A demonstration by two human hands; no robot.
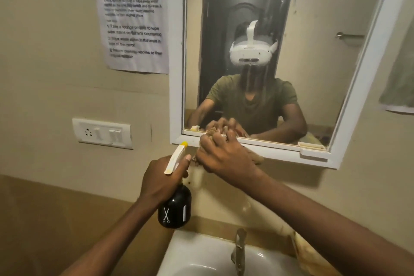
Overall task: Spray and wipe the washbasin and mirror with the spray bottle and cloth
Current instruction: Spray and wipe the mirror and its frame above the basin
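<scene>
The left hand point(160, 180) has its grip closed round the neck of the spray bottle point(175, 205), fingers curled under the pale trigger head, whose yellow nozzle tip points up toward the mirror frame just above and beyond the grip. Below that grip hangs the bottle's round black body, marked with a white scissors emblem and a white bar; the dark wall hides whether any liquid is inside. Just right of the left grip, almost touching it, the right hand point(224, 155) is bunched on a tan cloth point(255, 157), fingers curled into the fabric and pressing it against the lower edge of the mirror point(313, 29) where glass meets white frame; folds of cloth show beyond the knuckles and to the right of the grip. In the glass directly above the right grip, the reflection shows a person in an olive shirt wearing a white headset. Well below both grips sits the white washbasin point(179, 253), its bowl holding nothing that can be made out, with a metal tap point(239, 251) rising at its back edge. Left of the left grip a white switch plate point(102, 133) is set in the wall, and above it hangs a printed paper notice point(132, 17).
</scene>
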